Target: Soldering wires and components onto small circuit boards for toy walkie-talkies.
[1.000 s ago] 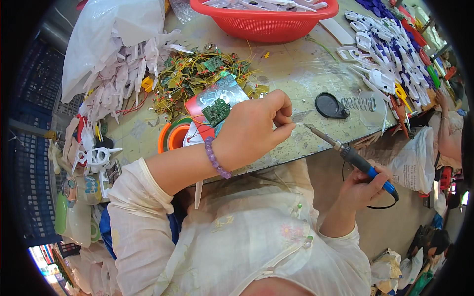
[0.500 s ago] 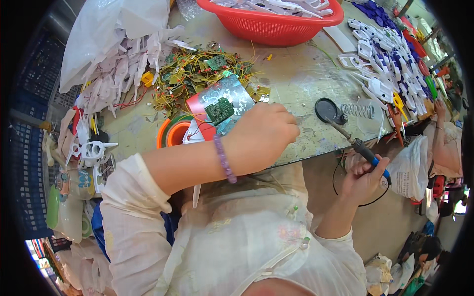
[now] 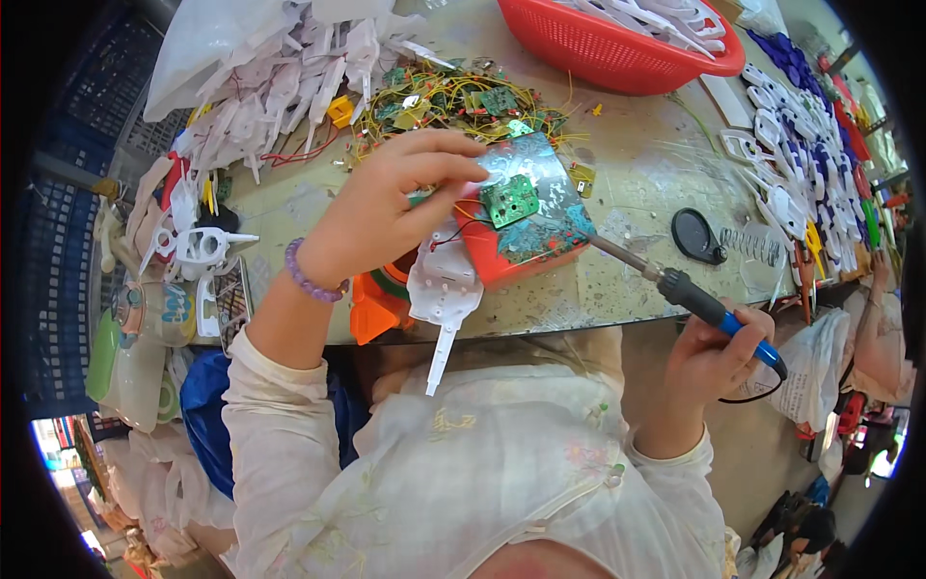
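My left hand [image 3: 386, 207] reaches over the table, fingertips pinched on something small near a green circuit board [image 3: 509, 200]; I cannot make out what. The board lies on a metal-topped red block [image 3: 526, 232]. A white plastic part [image 3: 444, 289] with thin wires lies against the block's near side. My right hand [image 3: 719, 362] grips a soldering iron [image 3: 675, 287] by its blue-and-black handle, below the table edge. The iron's tip points at the block's right corner.
A tangle of green boards and yellow wires [image 3: 444, 101] lies behind the block. A red basket [image 3: 617, 48] of white parts stands at the back. White plastic parts [image 3: 280, 87] pile at left, coloured parts [image 3: 820, 145] at right. A black round stand [image 3: 696, 234] and spring [image 3: 750, 246] sit nearby.
My left hand has moved back over the table toward the wire tangle, uncovering the block and board. My right hand has brought the iron leftward, its tip now at the block.
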`<state>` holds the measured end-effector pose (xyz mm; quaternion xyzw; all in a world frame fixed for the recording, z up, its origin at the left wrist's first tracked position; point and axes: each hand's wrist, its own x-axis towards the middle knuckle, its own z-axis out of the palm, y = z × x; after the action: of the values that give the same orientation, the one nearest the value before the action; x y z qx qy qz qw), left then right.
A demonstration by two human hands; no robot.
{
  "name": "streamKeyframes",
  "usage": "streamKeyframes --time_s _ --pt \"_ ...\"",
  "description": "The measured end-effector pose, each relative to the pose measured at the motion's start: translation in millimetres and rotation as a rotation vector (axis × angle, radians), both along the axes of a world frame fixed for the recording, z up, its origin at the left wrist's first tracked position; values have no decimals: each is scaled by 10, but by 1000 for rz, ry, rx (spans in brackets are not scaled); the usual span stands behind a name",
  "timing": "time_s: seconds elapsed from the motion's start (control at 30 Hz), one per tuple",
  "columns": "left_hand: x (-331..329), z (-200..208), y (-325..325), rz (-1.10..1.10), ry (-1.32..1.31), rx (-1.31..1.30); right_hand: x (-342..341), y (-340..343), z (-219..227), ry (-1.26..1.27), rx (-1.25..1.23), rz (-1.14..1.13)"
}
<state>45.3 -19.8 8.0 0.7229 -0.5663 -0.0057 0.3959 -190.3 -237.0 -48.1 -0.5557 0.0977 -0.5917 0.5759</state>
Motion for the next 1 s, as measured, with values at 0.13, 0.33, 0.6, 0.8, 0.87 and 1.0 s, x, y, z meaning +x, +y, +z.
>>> streamKeyframes --time_s 0.13,0.33,0.6,0.8,0.87,1.0 --pt "16 -148 -105 -29 -54 -36 182 136 45 37 -182 165" --pt "27 -205 -121 117 -65 -38 289 280 -112 106 77 196" --pt "34 -290 -167 140 -77 -80 282 289 -225 112 88 174" --pt "31 -305 -190 150 -86 -73 254 276 -248 84 47 198" --pt "28 -286 -193 156 -80 -50 264 293 -236 83 45 197" --pt "18 -290 -209 164 -49 -38 264 305 -244 113 0 170"
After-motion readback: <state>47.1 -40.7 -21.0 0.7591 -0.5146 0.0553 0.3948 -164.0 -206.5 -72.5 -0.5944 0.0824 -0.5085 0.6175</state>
